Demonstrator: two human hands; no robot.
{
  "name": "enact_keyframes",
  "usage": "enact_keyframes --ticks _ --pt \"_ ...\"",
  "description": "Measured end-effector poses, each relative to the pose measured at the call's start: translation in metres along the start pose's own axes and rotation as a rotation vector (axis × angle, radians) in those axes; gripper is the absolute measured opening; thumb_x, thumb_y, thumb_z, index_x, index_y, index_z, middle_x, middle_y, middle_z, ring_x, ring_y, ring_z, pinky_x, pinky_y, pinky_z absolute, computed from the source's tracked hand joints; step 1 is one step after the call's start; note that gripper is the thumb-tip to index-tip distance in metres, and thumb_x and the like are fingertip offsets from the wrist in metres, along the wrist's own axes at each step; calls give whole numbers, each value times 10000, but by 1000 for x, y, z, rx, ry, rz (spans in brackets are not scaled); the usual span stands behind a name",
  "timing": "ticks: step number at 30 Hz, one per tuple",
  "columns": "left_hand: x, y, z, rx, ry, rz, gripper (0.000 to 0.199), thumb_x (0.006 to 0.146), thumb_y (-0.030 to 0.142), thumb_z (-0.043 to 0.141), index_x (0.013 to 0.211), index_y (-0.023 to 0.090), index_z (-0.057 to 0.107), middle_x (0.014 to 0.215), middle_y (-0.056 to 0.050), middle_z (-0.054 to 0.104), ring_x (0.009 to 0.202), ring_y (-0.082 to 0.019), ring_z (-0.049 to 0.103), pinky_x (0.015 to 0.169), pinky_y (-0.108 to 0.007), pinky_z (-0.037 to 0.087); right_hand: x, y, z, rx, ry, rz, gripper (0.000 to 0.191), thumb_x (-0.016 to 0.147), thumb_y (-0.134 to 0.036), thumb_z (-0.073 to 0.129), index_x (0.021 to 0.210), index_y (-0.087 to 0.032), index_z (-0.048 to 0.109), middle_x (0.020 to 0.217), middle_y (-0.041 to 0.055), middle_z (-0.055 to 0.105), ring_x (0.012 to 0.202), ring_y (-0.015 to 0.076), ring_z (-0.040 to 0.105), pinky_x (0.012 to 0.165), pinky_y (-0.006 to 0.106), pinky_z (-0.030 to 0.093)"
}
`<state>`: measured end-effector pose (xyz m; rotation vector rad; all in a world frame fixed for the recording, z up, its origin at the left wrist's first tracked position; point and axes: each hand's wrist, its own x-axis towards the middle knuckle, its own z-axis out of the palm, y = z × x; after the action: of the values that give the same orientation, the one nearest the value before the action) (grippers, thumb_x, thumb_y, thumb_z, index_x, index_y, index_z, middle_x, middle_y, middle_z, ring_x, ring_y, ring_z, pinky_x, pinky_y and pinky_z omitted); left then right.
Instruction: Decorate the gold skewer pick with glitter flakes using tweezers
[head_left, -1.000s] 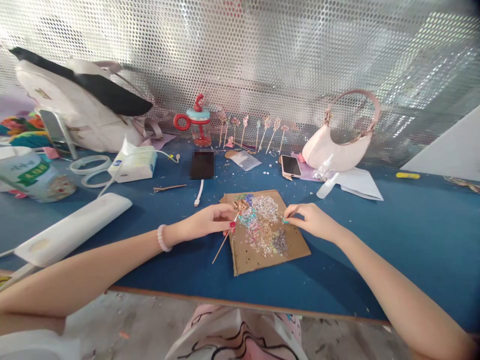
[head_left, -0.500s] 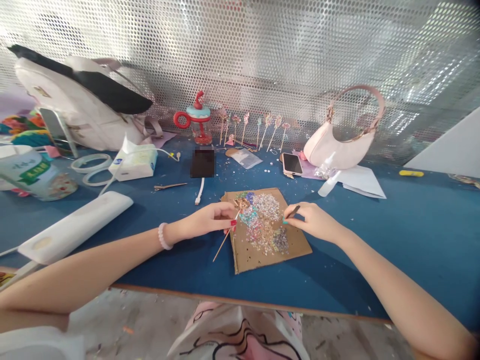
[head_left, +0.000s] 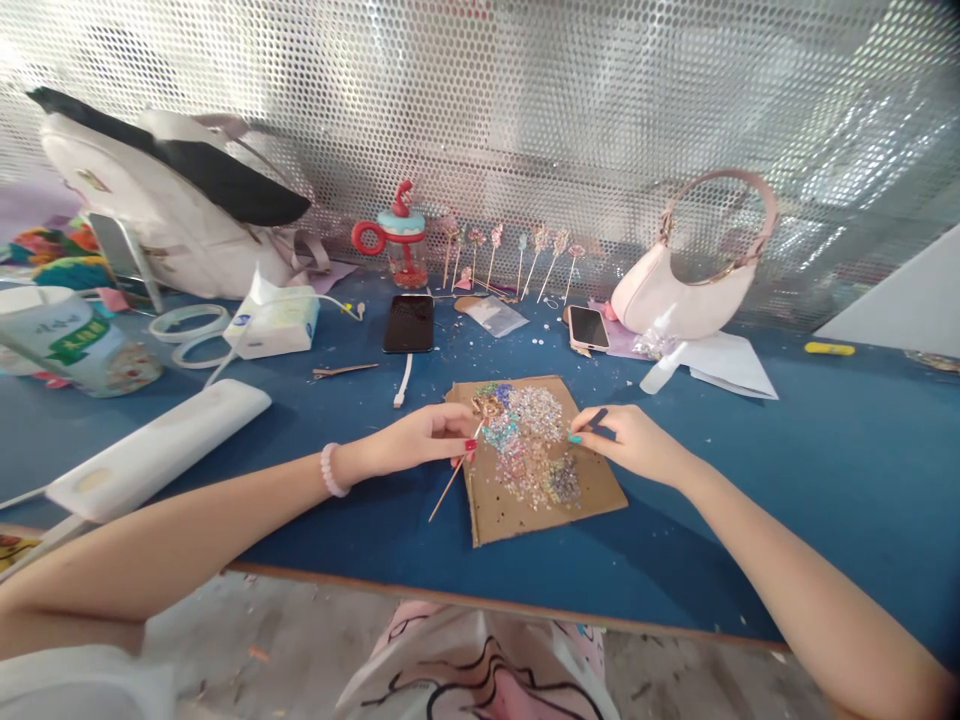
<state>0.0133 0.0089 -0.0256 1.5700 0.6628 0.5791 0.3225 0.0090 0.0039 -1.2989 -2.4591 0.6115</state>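
Observation:
My left hand [head_left: 433, 437] is closed at the left edge of a piece of cardboard [head_left: 499, 523]. Pinched between its thumb and fingers is a thin wooden stick [head_left: 446, 494], slanting down past the cardboard edge. A gold ornament [head_left: 488, 407] shows at the stick's upper end; whether it is joined to the stick I cannot tell. Over the right side of the cardboard, my right hand [head_left: 637, 442] pinches a slim dark tweezers-like tool [head_left: 598, 418], its tip hard to make out. Small rhinestones lie in loose piles on the cardboard: clear [head_left: 537, 412], turquoise, blue, pink and grey [head_left: 562, 482].
Behind the cardboard are a black phone [head_left: 409, 323], a white cable, a clear packet [head_left: 496, 316], another phone [head_left: 589, 328] and several decorated sticks standing upright. A red-handled cup [head_left: 405, 250], tissue pack [head_left: 271, 318] and white power strip [head_left: 161, 450] lie left; a handbag [head_left: 686, 295] and glue bottle [head_left: 662, 371] right.
The whole view has shifted slightly. Both hands keep nearly the same place over the cardboard and the same holds; the right fingers have moved very little.

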Motion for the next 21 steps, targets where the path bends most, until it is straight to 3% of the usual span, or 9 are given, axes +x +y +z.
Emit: enact_keyframes --ticks 12,21 --pt "0 3 1 -2 -16 3 226 825 324 617 910 142 516 721 5 594 607 -92 529 601 -235 423 -2 -6 0 213 -37 65 239 801 -422 581 872 -215 676 881 32 709 757 170 658 672 300 499" --pt "0 -6 -1 -6 -33 -3 229 848 282 588 994 142 480 718 9 603 618 -94 539 602 -233 431 -4 -15 5 195 -60 37 179 802 -376 589 806 -232 694 853 18 713 707 150 644 638 276 472"
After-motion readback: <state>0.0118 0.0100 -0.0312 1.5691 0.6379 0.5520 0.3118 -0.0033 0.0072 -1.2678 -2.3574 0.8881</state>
